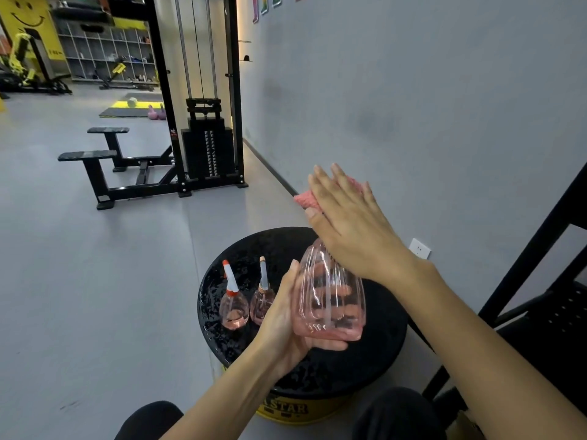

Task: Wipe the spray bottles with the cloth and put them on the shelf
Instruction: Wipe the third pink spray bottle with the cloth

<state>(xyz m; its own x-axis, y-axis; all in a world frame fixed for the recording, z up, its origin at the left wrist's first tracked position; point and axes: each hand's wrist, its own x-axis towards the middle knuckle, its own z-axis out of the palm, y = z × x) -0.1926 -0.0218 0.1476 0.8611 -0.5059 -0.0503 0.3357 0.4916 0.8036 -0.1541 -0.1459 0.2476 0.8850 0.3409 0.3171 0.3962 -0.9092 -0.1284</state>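
Right hand (349, 223), fingers flat, presses a pink knobbly cloth (306, 201) onto a ribbed clear-pink plastic spray bottle (328, 300). The left hand (286, 315) grips that bottle above a round black stool (381, 344) bearing 2 smaller spray bottles (233, 308). Turning it should reach every rib.

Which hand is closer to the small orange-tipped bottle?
Left. The left hand holds the big bottle just beside the small bottle; the right hand is higher, pressing the cloth on its top.
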